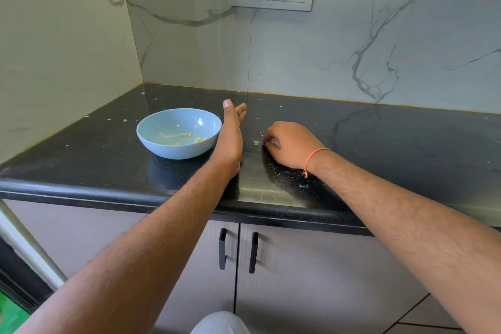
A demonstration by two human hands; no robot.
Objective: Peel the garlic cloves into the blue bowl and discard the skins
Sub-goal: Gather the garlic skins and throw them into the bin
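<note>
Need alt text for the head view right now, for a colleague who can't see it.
On a black countertop, the left hand lies open on its edge beside a blue bowl holding a few peeled garlic pieces. The right hand curls over skin scraps; flakes litter the counter.

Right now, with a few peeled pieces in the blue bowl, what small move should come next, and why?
Probably the right hand should sweep the loose garlic skin toward the upright left hand. The skin lies between them on the black counter, beside the blue bowl, with flakes scattered about.
</note>
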